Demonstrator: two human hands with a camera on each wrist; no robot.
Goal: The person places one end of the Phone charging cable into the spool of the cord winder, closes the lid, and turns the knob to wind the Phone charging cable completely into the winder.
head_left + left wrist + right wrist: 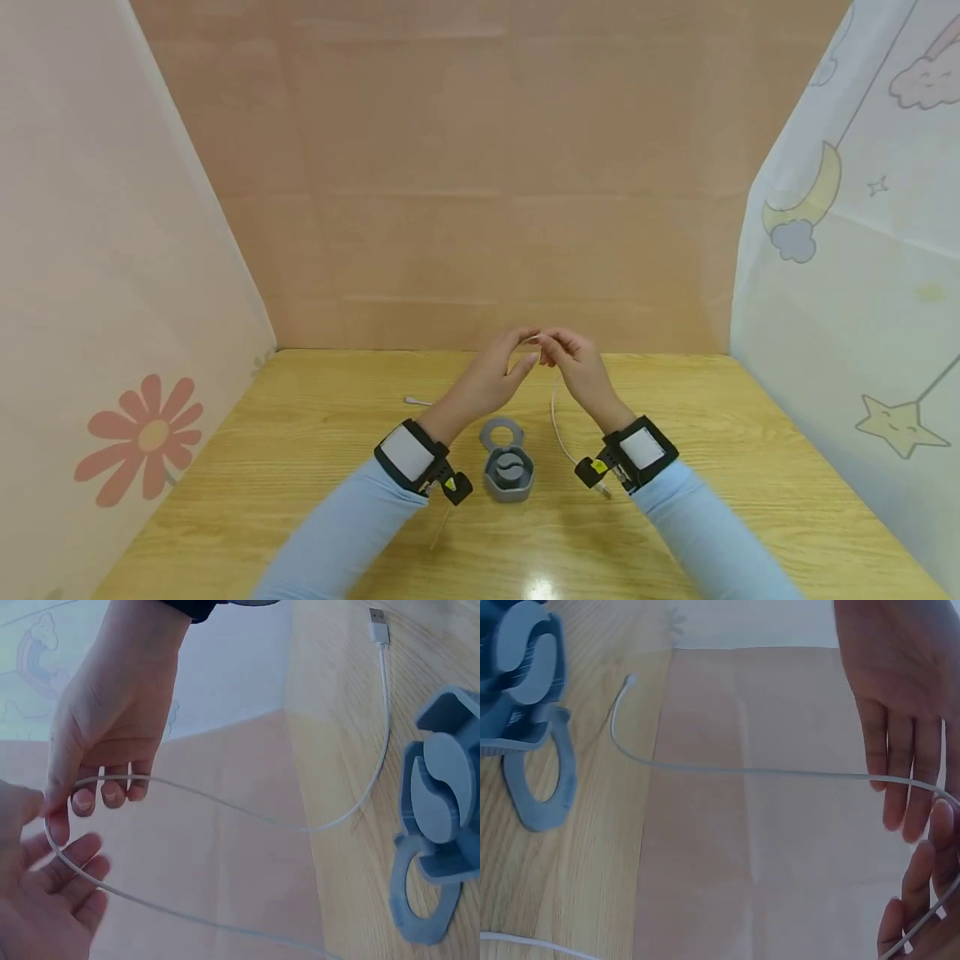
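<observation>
The white cable is lifted at its middle above the counter; you pinch it there with both hands. Your left hand and right hand meet fingertip to fingertip, fingers curled round the bend. From there the cable droops: one end, a USB plug, lies on the wood by your right wrist, the other lies to the left. The grey cable winder sits between your forearms, ring pointing away from you.

wooden table | pink back wall | flower curtain left | moon-and-star curtain right
</observation>
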